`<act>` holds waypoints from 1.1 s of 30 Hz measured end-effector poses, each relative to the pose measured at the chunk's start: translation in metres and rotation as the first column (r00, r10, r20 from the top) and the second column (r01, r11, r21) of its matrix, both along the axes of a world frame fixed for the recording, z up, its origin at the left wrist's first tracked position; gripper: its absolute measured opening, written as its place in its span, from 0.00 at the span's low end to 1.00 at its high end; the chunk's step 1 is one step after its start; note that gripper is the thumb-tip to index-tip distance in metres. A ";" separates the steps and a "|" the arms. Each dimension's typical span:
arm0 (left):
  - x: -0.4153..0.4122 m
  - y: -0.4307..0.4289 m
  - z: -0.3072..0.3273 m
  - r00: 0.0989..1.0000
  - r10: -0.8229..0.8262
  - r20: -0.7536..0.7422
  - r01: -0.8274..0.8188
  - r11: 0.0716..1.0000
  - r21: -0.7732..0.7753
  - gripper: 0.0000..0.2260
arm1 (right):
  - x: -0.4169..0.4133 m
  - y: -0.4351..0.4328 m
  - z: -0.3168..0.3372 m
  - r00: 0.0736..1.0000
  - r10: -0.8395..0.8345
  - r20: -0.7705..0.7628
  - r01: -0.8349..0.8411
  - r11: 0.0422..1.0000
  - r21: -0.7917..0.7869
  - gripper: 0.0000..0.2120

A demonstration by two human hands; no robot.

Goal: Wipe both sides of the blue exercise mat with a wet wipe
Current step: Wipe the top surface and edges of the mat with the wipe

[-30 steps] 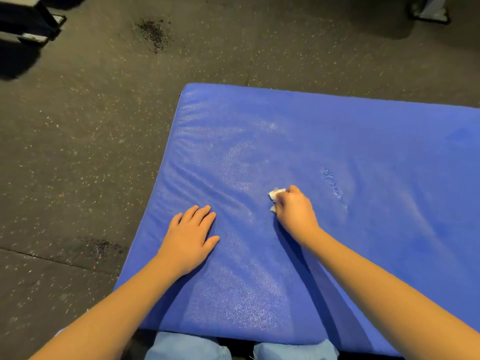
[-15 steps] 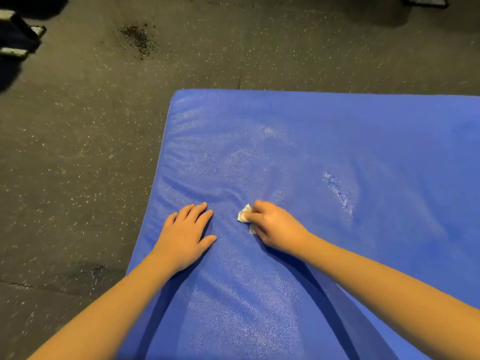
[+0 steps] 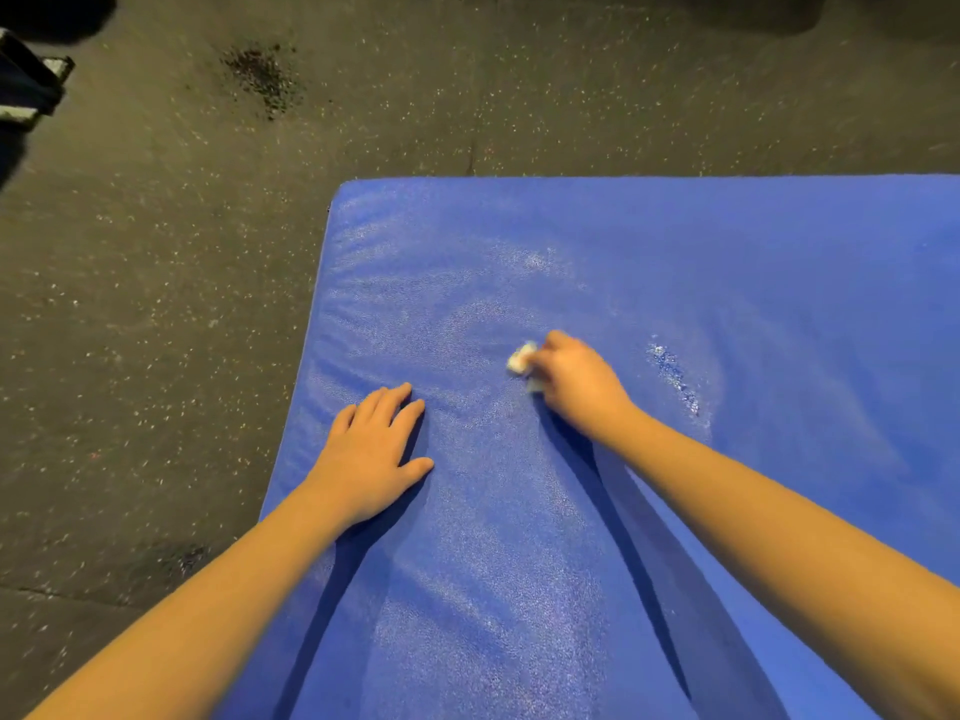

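Left hand [image 3: 371,457] lay flat on the mat [image 3: 727,262]; right hand [image 3: 579,389] pinched a wet wipe [image 3: 521,357] so small I feared missed patches.

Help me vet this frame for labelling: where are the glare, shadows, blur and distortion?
Head view: pale sheen across the mat's left half; dark shadows lie on the mat beside both arms; the right hand and wipe look slightly smeared, the left hand sharper; the mat's left edge bows, likely wide-angle distortion; the floor goes dark at the top corners.
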State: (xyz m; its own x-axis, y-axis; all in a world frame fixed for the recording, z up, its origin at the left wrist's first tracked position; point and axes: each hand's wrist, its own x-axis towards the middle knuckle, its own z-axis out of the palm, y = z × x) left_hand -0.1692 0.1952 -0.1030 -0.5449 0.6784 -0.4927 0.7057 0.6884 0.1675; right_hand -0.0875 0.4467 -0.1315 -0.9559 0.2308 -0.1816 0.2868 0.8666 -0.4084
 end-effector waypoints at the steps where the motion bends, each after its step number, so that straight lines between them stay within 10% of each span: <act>1: -0.002 0.002 -0.001 1.000 -0.008 0.002 0.008 1.000 -0.015 0.33 | -0.003 0.010 -0.003 0.979 -0.202 0.010 0.202 0.979 0.032 0.11; 3: -0.003 0.005 -0.002 1.000 -0.016 0.012 0.017 0.999 -0.049 0.33 | -0.003 0.007 -0.005 0.974 -0.225 -0.013 0.225 0.974 0.025 0.09; 7: -0.002 0.006 -0.004 1.000 -0.017 0.006 0.017 0.998 -0.054 0.33 | 0.013 -0.011 0.000 0.914 0.402 -0.052 -0.405 0.911 -0.080 0.10; 9: -0.005 0.008 -0.004 1.000 -0.023 0.003 0.023 0.999 -0.049 0.33 | 0.003 0.009 0.000 0.955 0.290 -0.055 -0.293 0.955 -0.054 0.09; 12: -0.011 0.013 -0.001 1.000 -0.013 0.020 0.013 1.000 -0.024 0.33 | -0.014 0.032 -0.005 0.942 -0.330 -0.058 0.326 0.943 -0.069 0.06; 18: -0.025 0.025 -0.007 1.000 0.007 0.002 -0.007 1.000 -0.006 0.40 | -0.001 -0.006 0.004 0.924 0.371 -0.097 -0.381 0.915 -0.131 0.09; 23: -0.023 0.029 -0.010 1.000 -0.015 -0.013 0.014 0.998 -0.060 0.40 | -0.025 0.043 -0.005 0.947 -0.311 -0.086 0.307 0.950 -0.059 0.05; 29: -0.024 0.034 -0.008 0.999 -0.040 -0.014 0.038 0.993 -0.111 0.47 | -0.016 0.013 -0.009 0.931 0.342 -0.127 -0.356 0.929 -0.104 0.09; 33: -0.024 0.037 -0.006 0.997 -0.070 -0.030 0.063 0.981 -0.182 0.37 | -0.046 0.047 -0.013 0.982 -0.160 -0.098 0.161 0.987 0.004 0.08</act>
State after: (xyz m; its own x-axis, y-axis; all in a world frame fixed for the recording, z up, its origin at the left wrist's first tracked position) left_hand -0.1933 0.2318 -0.1093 -0.5212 0.6149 -0.5918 0.7541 0.6566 0.0181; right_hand -0.1336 0.4932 -0.1446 -0.9193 0.3840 -0.0861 0.3818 0.8173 -0.4315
